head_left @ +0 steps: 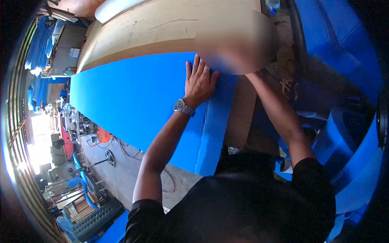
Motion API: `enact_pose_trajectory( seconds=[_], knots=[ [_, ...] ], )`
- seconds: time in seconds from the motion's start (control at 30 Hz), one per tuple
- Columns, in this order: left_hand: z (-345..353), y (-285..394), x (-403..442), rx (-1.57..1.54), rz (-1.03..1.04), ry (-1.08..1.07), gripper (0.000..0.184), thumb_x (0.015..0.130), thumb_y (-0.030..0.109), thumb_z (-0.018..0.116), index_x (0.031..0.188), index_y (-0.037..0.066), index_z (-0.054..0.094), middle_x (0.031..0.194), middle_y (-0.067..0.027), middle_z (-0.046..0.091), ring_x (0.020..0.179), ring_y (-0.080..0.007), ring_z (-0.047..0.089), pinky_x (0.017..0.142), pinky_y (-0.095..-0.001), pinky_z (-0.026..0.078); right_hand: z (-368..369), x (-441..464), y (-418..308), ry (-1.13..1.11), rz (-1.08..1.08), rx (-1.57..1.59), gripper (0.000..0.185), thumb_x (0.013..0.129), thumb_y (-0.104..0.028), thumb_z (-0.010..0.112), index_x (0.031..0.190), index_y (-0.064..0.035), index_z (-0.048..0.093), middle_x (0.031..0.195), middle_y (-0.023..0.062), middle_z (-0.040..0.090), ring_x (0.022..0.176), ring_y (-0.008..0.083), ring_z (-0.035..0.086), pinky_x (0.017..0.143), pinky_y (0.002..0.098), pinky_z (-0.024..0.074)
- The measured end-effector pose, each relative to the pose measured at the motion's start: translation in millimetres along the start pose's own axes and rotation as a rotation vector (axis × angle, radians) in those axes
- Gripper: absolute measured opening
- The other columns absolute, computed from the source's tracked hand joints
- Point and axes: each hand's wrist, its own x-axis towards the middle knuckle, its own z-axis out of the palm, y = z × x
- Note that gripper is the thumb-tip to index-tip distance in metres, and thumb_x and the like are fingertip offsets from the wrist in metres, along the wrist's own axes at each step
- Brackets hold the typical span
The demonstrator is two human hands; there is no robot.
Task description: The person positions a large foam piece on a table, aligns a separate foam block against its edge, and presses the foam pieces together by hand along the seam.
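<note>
A wide blue sheet (129, 93), foam-like in look, lies over the wooden worktable and overhangs its near side. My left hand (199, 83) rests flat on the sheet near its far right corner, fingers spread, with a metal watch (183, 107) on the wrist. Just right of that hand, a straight line or fold runs down the sheet, with a darker blue strip (219, 105) beyond it. My right forearm (275, 101) reaches toward the same corner. A blurred round patch covers my right hand, so its fingers and anything in them are hidden.
The bare wooden tabletop (154, 28) extends behind the sheet, with a white roll (117, 9) at its far edge. Large blue sheets (340, 44) stand at right, near a plastic bottle (273, 5). A wheeled metal stand (109, 158) and cables occupy the floor at left.
</note>
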Motion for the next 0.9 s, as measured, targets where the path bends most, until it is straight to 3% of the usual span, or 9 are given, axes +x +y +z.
enact_pose_trajectory(
  seconds=[0.4, 0.53, 0.73, 0.9],
  knots=[
    [12, 17, -5, 0.134, -0.198, 0.051, 0.062, 0.097, 0.044, 0.037, 0.144, 0.002, 0.035, 0.152, -0.0164, 0.031, 0.142, -0.0388, 0.023, 0.111, -0.0635, 0.013, 6, 10, 23, -0.116, -0.086, 0.225, 0.039, 0.087, -0.04, 0.065, 0.08, -0.0019, 0.068, 0.063, 0.0008, 0.057, 0.059, 0.0108, 0.047, 0.057, 0.0282, 0.0415],
    [15, 16, -5, 0.081, -0.199, 0.08, 0.061, 0.097, 0.044, 0.037, 0.144, 0.004, 0.037, 0.151, -0.0169, 0.032, 0.141, -0.0398, 0.024, 0.109, -0.0661, 0.014, 10, -4, 20, 0.088, -0.157, 0.425, 0.037, 0.086, -0.037, 0.067, 0.086, -0.0002, 0.071, 0.066, -0.0008, 0.059, 0.061, 0.0097, 0.048, 0.058, 0.0264, 0.0419],
    [11, 15, -2, 0.075, -0.196, 0.027, 0.059, 0.097, 0.044, 0.038, 0.144, 0.007, 0.038, 0.151, -0.0155, 0.033, 0.141, -0.0397, 0.024, 0.109, -0.0653, 0.015, 7, 0, 9, 0.029, -0.056, 0.044, 0.036, 0.085, -0.033, 0.069, 0.091, 0.0025, 0.07, 0.071, -0.0015, 0.062, 0.064, 0.0077, 0.049, 0.059, 0.0252, 0.042],
    [5, 12, 4, 0.093, -0.197, 0.028, 0.058, 0.097, 0.042, 0.04, 0.144, 0.009, 0.039, 0.151, -0.0138, 0.034, 0.141, -0.0392, 0.025, 0.109, -0.065, 0.016, 16, -17, 16, 0.22, -0.029, 0.506, 0.035, 0.086, -0.035, 0.065, 0.092, -0.0005, 0.071, 0.081, 0.006, 0.072, 0.073, 0.0131, 0.065, 0.065, 0.028, 0.05]
  ],
)
